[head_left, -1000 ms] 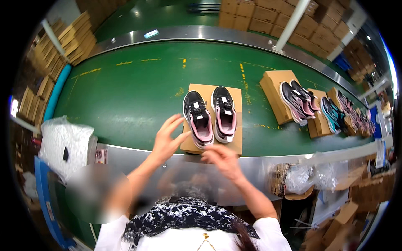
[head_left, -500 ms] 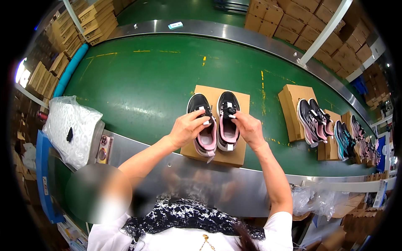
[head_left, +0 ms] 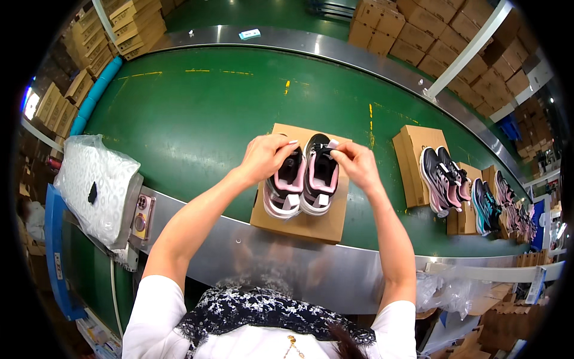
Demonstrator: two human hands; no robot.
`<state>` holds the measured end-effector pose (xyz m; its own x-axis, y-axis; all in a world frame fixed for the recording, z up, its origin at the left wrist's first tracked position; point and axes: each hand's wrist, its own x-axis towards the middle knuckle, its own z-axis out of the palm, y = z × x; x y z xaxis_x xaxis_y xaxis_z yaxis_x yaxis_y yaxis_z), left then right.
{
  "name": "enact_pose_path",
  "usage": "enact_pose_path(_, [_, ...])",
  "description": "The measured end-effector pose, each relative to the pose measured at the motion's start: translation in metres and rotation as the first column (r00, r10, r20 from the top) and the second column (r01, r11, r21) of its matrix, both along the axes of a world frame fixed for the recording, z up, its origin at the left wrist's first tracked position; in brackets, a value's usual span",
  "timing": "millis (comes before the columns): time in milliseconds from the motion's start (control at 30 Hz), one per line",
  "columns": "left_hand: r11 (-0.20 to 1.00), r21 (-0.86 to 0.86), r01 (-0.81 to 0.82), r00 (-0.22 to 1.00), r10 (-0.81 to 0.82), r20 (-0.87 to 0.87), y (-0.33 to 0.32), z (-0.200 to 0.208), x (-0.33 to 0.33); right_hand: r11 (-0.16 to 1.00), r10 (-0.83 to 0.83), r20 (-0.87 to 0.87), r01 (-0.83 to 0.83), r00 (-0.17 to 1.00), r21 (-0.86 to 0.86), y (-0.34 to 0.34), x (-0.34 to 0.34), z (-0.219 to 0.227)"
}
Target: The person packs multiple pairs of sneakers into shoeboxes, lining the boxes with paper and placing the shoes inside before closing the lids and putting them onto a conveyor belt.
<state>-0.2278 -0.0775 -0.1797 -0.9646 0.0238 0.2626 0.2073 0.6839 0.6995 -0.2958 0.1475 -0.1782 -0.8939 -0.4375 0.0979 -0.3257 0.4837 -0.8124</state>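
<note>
Two black sneakers with pink linings stand side by side, toes pointing away from me, on a brown cardboard shoebox point(head_left: 299, 232). My left hand point(head_left: 263, 158) pinches the left sneaker point(head_left: 283, 202) by its upper front, around the tongue, and covers most of its toe. With thumb and forefinger, my right hand point(head_left: 356, 163) grips the white-tabbed tongue of the right sneaker point(head_left: 317, 200). Pale heel pull tabs face me on both. Exactly what lies between the left fingertips is partly hidden.
A green conveyor belt point(head_left: 203, 119) with a metal edge runs across. At right, more sneakers point(head_left: 442, 179) lean on shoeboxes point(head_left: 415, 161) in a row. A plastic-wrapped bundle point(head_left: 95, 185) and a phone point(head_left: 141, 216) lie at left. Stacked cartons point(head_left: 430, 36) stand beyond.
Both hands have shifted toward the sneakers' toes, keeping hold at the tongues. The sneakers have tipped, so their heels show more and the left toe is covered. The view has shifted slightly.
</note>
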Motion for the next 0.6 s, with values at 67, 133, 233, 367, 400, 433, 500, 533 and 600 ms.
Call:
enact_pose_path(67, [1.0,0.029,-0.007,0.957,0.015,-0.288,-0.005,-0.012,0.032,0.998,0.047,-0.241,-0.033,0.969,0.062,-0.002,0.037,-0.008])
enact_pose_path(133, [0.992,0.089,-0.09,0.937,0.115,-0.329,-0.013,-0.014,0.072,0.991,0.097,-0.356,-0.057,0.93,0.121,0.008,0.071,-0.015])
enact_pose_path(233, [0.961,0.093,-0.259,0.889,0.275,-0.365,-0.035,-0.017,0.142,0.992,0.109,-0.474,-0.129,0.874,-0.011,0.018,0.12,-0.003])
enact_pose_path(367, [0.947,-0.036,-0.318,0.904,0.292,-0.312,-0.049,-0.044,0.237,0.877,0.444,-0.507,-0.475,0.739,0.075,0.015,0.197,0.0])
enact_pose_path(400, [0.953,-0.083,-0.291,0.935,0.265,-0.236,-0.05,-0.054,0.257,0.825,0.531,-0.503,-0.55,0.682,0.126,0.016,0.213,-0.009])
enact_pose_path(433, [0.957,-0.13,-0.261,0.958,0.24,-0.155,-0.051,-0.062,0.274,0.761,0.625,-0.484,-0.616,0.612,0.204,0.019,0.224,-0.015])
enact_pose_path(500, [0.967,-0.187,-0.172,0.982,0.153,-0.111,-0.051,-0.063,0.291,0.728,0.676,-0.415,-0.639,0.608,0.25,0.023,0.242,-0.048])
enact_pose_path(533, [0.967,-0.184,-0.176,0.979,0.152,-0.139,-0.053,-0.057,0.287,0.734,0.679,-0.272,-0.636,0.682,0.237,0.022,0.247,-0.059])
enact_pose_path(600, [0.972,-0.047,-0.231,0.962,0.221,-0.16,-0.055,-0.051,0.268,0.707,0.691,0.04,-0.687,0.722,0.168,0.017,0.248,-0.058])
